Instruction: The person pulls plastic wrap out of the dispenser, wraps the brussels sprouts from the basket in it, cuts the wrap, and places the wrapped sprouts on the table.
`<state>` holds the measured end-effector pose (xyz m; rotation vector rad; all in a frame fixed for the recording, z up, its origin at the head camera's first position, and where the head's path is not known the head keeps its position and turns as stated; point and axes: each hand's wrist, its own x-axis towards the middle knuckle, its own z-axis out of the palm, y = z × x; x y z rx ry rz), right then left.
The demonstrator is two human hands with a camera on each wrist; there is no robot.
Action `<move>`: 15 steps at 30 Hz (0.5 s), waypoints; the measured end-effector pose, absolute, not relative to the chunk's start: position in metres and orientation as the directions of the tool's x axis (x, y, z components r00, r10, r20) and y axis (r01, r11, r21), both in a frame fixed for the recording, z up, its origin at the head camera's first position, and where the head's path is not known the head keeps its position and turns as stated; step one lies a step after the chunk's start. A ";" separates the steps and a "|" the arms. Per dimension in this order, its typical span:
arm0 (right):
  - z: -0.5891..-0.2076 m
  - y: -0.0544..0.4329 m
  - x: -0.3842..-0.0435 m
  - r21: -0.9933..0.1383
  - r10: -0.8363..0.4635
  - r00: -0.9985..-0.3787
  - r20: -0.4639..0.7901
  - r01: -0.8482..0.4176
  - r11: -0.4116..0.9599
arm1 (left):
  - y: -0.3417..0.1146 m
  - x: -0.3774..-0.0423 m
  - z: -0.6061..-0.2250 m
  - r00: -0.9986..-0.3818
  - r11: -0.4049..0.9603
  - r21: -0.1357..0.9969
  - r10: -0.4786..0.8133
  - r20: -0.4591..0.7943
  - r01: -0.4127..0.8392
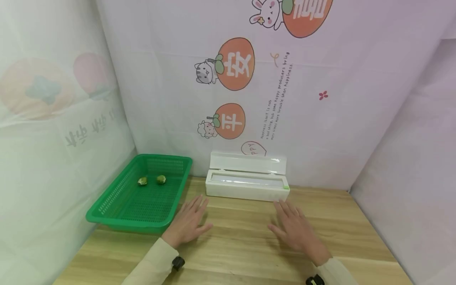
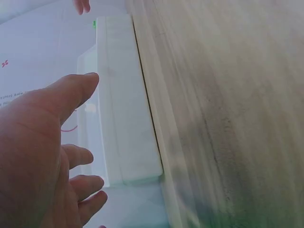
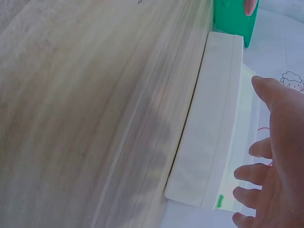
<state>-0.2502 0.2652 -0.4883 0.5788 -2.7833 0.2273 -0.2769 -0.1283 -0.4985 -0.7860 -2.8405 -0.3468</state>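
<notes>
A long white box [image 1: 247, 190] stands against the back wall, its lid [image 1: 248, 162] raised, like a cling film dispenser. Clear film shows along its top, and a small green tab [image 1: 286, 187] sits at the right end. My left hand [image 1: 189, 221] is spread in front of the box's left end, beside the green basket [image 1: 142, 228], holding nothing. Before the right end, my right hand [image 1: 293, 227] has its fingers extended and holds nothing. Both wrist views show the box's long white front [image 2: 126, 99] past the thumb and fingers.
Two small round green things, one wrapped-looking [image 1: 142, 181] and one darker [image 1: 161, 179], lie toward the back of the basket. Printed white cloth [image 1: 171, 99] hangs behind and at both sides of the wooden table [image 1: 235, 253]. Each wrist wears a black strap device [image 1: 178, 263].
</notes>
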 end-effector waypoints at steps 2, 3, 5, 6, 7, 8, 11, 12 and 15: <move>-0.487 0.266 -0.251 -0.088 -0.365 -0.877 0.312 -0.409 0.908 | -0.128 -0.279 -0.498 -0.845 0.836 0.162 0.485 0.226 0.524; -0.487 0.266 -0.251 -0.084 -0.366 -0.876 0.313 -0.409 0.909 | -0.127 -0.279 -0.497 -0.842 0.835 0.158 0.487 0.231 0.527; -0.486 0.266 -0.252 -0.079 -0.367 -0.876 0.314 -0.410 0.909 | -0.127 -0.280 -0.495 -0.836 0.830 0.157 0.493 0.242 0.535; -0.486 0.266 -0.252 -0.077 -0.370 -0.874 0.314 -0.412 0.908 | -0.126 -0.280 -0.494 -0.834 0.830 0.150 0.495 0.244 0.537; -0.485 0.266 -0.253 -0.076 -0.372 -0.874 0.313 -0.413 0.907 | -0.126 -0.281 -0.493 -0.830 0.828 0.145 0.498 0.250 0.541; -0.484 0.267 -0.253 -0.075 -0.374 -0.873 0.314 -0.416 0.906 | -0.125 -0.282 -0.491 -0.827 0.828 0.138 0.501 0.255 0.544; -0.481 0.268 -0.257 -0.067 -0.378 -0.867 0.324 -0.420 0.905 | -0.123 -0.286 -0.487 -0.821 0.826 0.123 0.508 0.259 0.550; -0.480 0.269 -0.259 -0.065 -0.378 -0.866 0.326 -0.420 0.905 | -0.122 -0.289 -0.485 -0.820 0.826 0.118 0.512 0.255 0.552; -0.474 0.270 -0.266 -0.064 -0.376 -0.866 0.330 -0.418 0.906 | -0.117 -0.297 -0.478 -0.816 0.818 0.122 0.523 0.247 0.561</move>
